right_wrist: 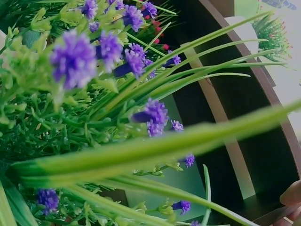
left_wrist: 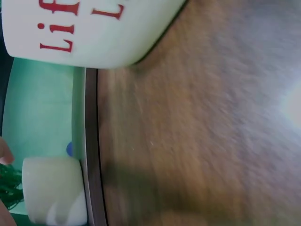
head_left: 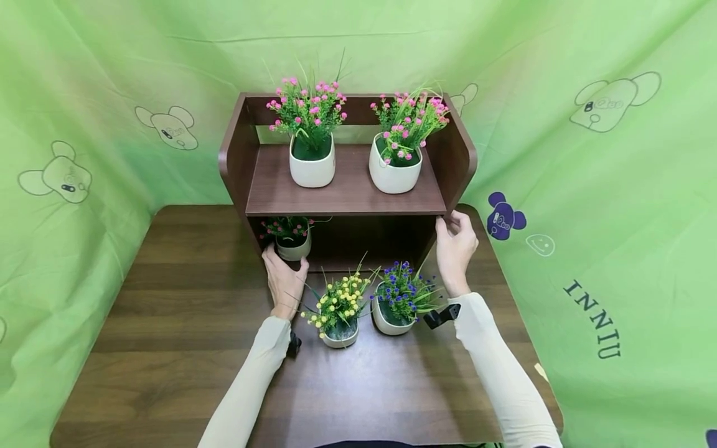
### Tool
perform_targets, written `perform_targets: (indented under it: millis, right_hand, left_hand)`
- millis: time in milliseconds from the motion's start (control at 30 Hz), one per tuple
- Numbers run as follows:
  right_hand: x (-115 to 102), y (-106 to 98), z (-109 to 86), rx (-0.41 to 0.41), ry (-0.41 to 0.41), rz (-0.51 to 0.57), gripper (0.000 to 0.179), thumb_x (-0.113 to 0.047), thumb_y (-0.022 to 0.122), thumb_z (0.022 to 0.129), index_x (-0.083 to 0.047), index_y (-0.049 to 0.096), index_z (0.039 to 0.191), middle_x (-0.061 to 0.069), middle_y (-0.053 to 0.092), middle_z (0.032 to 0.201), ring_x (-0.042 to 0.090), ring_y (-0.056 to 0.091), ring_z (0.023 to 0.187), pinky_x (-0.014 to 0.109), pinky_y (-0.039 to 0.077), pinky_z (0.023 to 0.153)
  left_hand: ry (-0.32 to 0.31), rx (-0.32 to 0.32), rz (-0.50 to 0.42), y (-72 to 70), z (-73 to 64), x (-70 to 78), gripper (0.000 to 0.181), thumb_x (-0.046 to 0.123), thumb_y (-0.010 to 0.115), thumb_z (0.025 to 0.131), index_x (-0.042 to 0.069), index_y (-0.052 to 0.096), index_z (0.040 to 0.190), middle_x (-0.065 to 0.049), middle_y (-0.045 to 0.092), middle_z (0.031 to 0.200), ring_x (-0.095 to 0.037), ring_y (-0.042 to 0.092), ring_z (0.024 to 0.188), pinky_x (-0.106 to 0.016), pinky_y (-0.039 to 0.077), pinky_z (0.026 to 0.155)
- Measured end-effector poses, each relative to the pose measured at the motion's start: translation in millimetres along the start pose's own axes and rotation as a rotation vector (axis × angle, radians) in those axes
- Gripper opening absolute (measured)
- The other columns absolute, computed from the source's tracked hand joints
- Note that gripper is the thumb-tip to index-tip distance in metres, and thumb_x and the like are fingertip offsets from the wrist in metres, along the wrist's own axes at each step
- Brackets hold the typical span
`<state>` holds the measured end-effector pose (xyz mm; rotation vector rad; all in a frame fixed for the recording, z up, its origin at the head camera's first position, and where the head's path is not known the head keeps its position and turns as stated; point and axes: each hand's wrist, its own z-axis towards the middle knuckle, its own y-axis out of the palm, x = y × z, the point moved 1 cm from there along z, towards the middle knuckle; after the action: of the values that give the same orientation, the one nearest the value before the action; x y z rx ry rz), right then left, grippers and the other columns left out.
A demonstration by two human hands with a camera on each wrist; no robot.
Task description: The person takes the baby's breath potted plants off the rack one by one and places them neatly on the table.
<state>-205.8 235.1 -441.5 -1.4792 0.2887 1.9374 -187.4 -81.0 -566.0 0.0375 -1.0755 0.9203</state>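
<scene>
A brown two-tier desk shelf stands at the back of the table. Inside its lower tier, at the left, sits a white pot with pink flowers. My left hand holds this pot, thumb at its front right and fingers on its left. In the left wrist view, the pot rests on the lower board with fingertips by its rim. My right hand pinches the shelf's right side just under the upper board. The right wrist view shows its fingers at the dark board edge.
Two white pots of pink flowers stand on the upper tier. On the table between my arms are a yellow-flowered pot and a purple-blue-flowered pot. Green curtain surrounds the wooden table.
</scene>
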Motion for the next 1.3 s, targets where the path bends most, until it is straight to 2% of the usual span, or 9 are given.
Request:
perform_targets:
  millis: [100, 267, 433, 667, 1067, 1300]
  right_hand:
    - [0.4, -0.2, 0.7, -0.005, 0.000, -0.004, 0.023, -0.006, 0.069, 0.097, 0.006, 0.070, 0.117, 0.022, 0.076, 0.115, 0.033, 0.074, 0.109, 0.026, 0.056, 0.094]
    - [0.4, -0.9, 1.3, -0.008, -0.004, -0.003, 0.024, -0.006, 0.068, 0.097, 0.006, 0.070, 0.117, 0.024, 0.075, 0.116, 0.033, 0.074, 0.108, 0.025, 0.056, 0.094]
    - [-0.7, -0.6, 0.2, -0.009, 0.004, -0.005, 0.024, -0.006, 0.068, 0.097, 0.007, 0.070, 0.117, 0.024, 0.075, 0.116, 0.033, 0.073, 0.108, 0.025, 0.056, 0.094]
    - [-0.6, -1.0, 0.5, -0.002, 0.003, -0.014, 0.024, -0.005, 0.068, 0.097, 0.007, 0.070, 0.117, 0.024, 0.075, 0.115, 0.033, 0.073, 0.108, 0.025, 0.056, 0.094]
    - [2.0, 0.2, -0.2, -0.009, -0.013, 0.005, 0.023, -0.006, 0.069, 0.097, 0.005, 0.071, 0.117, 0.023, 0.076, 0.114, 0.034, 0.074, 0.107, 0.028, 0.057, 0.093]
    - [3.7, -0.7, 1.2, -0.003, -0.025, -0.012, 0.023, -0.007, 0.069, 0.097, 0.005, 0.071, 0.117, 0.022, 0.076, 0.114, 0.035, 0.075, 0.105, 0.024, 0.056, 0.091]
  left_hand:
    - [-0.052, -0.014, 0.002, 6.7, 2.6, 2.1, 0.079, 0.014, 0.077, 0.080, -0.014, 0.041, 0.145, -0.036, 0.047, 0.137, -0.053, 0.051, 0.124, -0.057, 0.045, 0.105]
    - [-0.175, -0.064, 0.005, 17.8, 6.9, 6.0, 0.092, 0.018, 0.080, 0.081, -0.013, 0.032, 0.154, -0.039, 0.038, 0.147, -0.055, 0.045, 0.131, -0.060, 0.042, 0.108]
    - [-0.238, -0.052, 0.004, 29.8, 9.6, 0.9, 0.101, 0.021, 0.082, 0.080, -0.012, 0.027, 0.158, -0.040, 0.034, 0.152, -0.055, 0.041, 0.137, -0.062, 0.042, 0.109]
    - [-0.366, -0.127, 0.035, 39.0, 17.2, -4.4, 0.107, 0.032, 0.084, 0.083, -0.010, 0.023, 0.161, -0.039, 0.028, 0.161, -0.054, 0.033, 0.147, -0.058, 0.036, 0.117]
    - [-0.418, -0.159, 0.072, 45.1, 23.9, -7.3, 0.103, 0.034, 0.082, 0.088, -0.014, 0.024, 0.159, -0.042, 0.022, 0.162, -0.056, 0.030, 0.148, -0.062, 0.038, 0.114]
    - [-0.384, -0.132, 0.085, 43.0, 25.8, -10.0, 0.102, 0.031, 0.087, 0.080, -0.018, 0.033, 0.152, -0.041, 0.038, 0.153, -0.055, 0.043, 0.139, -0.059, 0.040, 0.114]
